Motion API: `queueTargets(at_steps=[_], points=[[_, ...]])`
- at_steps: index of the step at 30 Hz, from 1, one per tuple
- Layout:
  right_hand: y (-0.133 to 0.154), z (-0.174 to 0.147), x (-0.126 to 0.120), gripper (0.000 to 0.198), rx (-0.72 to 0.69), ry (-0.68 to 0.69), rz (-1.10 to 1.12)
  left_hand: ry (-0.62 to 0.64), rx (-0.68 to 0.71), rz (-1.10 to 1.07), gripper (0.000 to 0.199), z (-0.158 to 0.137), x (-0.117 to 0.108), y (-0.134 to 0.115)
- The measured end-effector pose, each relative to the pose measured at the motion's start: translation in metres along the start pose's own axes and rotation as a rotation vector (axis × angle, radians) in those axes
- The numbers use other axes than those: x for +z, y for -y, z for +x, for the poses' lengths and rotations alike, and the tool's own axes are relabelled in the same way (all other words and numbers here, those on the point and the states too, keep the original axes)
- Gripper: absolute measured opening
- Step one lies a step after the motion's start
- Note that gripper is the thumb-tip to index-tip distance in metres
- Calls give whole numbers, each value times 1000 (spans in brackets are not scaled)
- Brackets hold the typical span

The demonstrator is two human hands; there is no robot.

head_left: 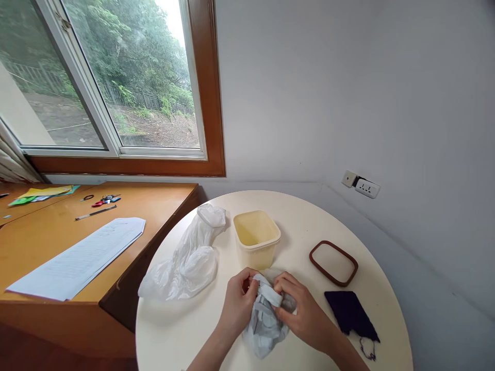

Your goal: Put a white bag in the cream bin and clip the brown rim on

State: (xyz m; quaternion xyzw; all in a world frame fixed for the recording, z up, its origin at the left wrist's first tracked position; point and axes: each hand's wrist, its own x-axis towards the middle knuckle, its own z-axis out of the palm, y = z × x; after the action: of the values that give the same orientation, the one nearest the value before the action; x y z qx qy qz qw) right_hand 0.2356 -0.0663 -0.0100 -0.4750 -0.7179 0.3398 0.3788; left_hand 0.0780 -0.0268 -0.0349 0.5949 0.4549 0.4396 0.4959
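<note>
Bunched between my two hands is a greyish-white plastic bag [266, 322], its lower part hanging down over the round table. My left hand [240, 299] pinches the bag's upper left edge between thumb and fingers. On the other side, my right hand [296, 304] grips the bag's right edge, fingers curled around it. Just beyond the hands stands a pale yellow plastic bin [255, 252], upright with its top uncovered. A second, whiter plastic bag [189, 268] lies crumpled to the left of the bin.
A brown rounded frame [314, 264] and a dark purple cloth pouch [350, 312] with a cord lie on the right of the round white table [170, 335]. The wooden desk [162, 206] at left holds papers [85, 257], a pen [96, 213] and keys [106, 200].
</note>
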Motion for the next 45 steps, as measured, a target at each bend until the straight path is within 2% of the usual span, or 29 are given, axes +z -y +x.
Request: queueTargets(at_steps=[3,9,13,16,19,23,28,31,33,37,45], points=[[-2,0,-1,14,9,-36,48,71,-46,-38,23,1,-3,-5],[-5,4,2,6,87,-79,172,445,-154,-25,35,3,-18,-23],[-2,6,5,8,114,-69,233,550,-176,12,41,3,-22,-26],[-3,6,6,12,154,-1,311,542,-172,-4,42,3,-20,-24],[-8,5,6,12,171,67,337,457,-135,-9,41,3,-17,-22],[-12,4,5,12,141,65,280,321,-92,-29,41,2,-13,-18],[-7,-1,2,15,67,27,257,231,-103,-111,43,3,-6,-8],[-4,-4,2,19,28,75,299,182,-94,-118,43,4,-2,-5],[-4,-5,4,25,51,108,324,158,-86,-98,43,3,0,-4],[-8,-4,10,12,117,12,302,174,-67,-16,43,0,-2,-7],[-13,0,11,10,179,-134,301,370,-43,75,30,-6,-19,-26]])
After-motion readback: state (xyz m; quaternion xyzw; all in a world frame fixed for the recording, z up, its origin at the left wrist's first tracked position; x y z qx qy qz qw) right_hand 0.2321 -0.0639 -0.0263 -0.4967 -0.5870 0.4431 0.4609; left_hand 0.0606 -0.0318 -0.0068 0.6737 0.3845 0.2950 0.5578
